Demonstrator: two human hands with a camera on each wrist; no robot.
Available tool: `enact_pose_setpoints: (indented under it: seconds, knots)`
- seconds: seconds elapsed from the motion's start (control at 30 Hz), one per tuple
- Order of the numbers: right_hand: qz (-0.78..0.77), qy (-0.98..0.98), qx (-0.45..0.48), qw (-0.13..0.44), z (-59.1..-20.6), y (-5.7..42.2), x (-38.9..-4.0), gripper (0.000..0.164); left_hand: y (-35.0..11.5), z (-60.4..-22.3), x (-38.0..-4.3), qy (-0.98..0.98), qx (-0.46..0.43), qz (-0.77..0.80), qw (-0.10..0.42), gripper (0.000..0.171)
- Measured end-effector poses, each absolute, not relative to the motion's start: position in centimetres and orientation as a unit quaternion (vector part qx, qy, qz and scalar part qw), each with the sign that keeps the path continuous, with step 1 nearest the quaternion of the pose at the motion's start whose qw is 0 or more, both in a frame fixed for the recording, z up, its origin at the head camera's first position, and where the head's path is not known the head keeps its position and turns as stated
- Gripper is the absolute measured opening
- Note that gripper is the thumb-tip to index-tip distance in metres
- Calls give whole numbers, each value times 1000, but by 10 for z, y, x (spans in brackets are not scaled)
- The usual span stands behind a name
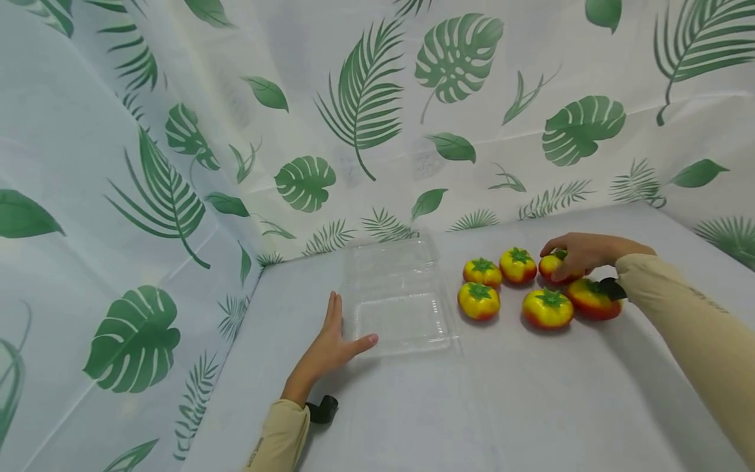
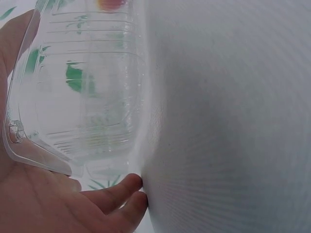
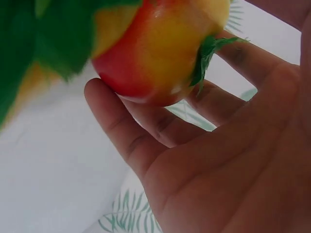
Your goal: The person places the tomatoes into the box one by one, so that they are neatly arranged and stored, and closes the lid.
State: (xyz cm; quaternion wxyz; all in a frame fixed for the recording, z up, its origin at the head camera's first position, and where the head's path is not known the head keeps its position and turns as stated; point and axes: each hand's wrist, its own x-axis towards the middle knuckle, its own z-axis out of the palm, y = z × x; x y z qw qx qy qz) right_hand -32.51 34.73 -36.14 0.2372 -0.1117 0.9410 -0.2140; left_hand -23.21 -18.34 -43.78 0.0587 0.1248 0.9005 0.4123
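A clear plastic clamshell box (image 1: 401, 321) lies unfolded on the table, its lid (image 1: 389, 261) towards the back wall. My left hand (image 1: 330, 347) rests at the box's near left corner, thumb stretched along the front edge and fingers straight beside the left side. In the left wrist view the box's rim (image 2: 29, 160) crosses in front of that hand. At the right, my right hand (image 1: 590, 254) holds a yellow-and-red tomato (image 1: 550, 267), with fingers and thumb around it. The right wrist view shows this tomato (image 3: 150, 58) against the fingers, its green leafy top turned towards the palm.
Several more tomatoes stand between box and right hand, among them one at the front left (image 1: 479, 301) and one at the front (image 1: 547, 309). Another tomato (image 1: 590, 301) sits just under my right wrist. A leaf-patterned sheet (image 1: 377, 131) walls the table (image 1: 413, 413) at the back.
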Motion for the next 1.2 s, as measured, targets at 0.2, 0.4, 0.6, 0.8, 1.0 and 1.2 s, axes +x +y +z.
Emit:
enact_pose_setpoints:
  seconds: [0.2, 0.4, 0.6, 0.8, 1.0, 1.2]
  knots:
    - [-223, 947, -113, 201, -353, 355, -324, 68, -183, -438, -232, 900, 124, 415, 57, 132]
    - [-245, 947, -123, 169, -344, 351, -323, 68, -183, -438, -232, 898, 124, 418, 55, 132]
    - [-262, 944, -130, 152, -338, 338, -321, 65, -183, -439, -232, 899, 123, 417, 56, 132]
    - [-276, 942, -134, 134, -331, 324, -322, 66, -184, -440, -232, 900, 122, 415, 55, 131]
    - [-287, 939, -146, 124, -325, 305, -324, 66, -184, -439, -232, 898, 122, 420, 55, 132]
    - [-307, 928, -167, 131, -324, 285, -330, 68, -184, -439, -232, 896, 124, 422, 56, 132]
